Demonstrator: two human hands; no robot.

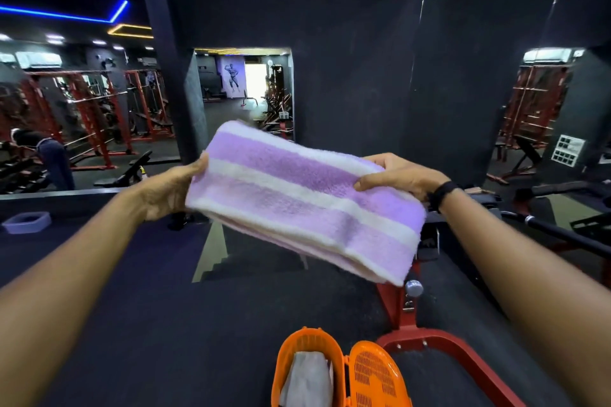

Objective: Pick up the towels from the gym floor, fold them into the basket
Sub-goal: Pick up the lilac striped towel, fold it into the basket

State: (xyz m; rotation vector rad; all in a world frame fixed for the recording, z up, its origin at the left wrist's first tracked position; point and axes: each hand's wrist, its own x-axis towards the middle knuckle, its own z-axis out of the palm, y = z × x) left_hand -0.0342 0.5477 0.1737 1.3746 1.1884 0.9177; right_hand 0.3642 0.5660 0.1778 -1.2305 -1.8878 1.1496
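Head view: left hand (172,190) and right hand (401,180) each grip an end of the folded purple-and-white striped towel (297,198), held in the air between them. Orange basket (307,370) sits below the hands, lid open, with what's probably one grey towel (305,380) already inside. Striped towel still to go in. No readable writing.

Head-worn wide view, forward and down, close over forearms.
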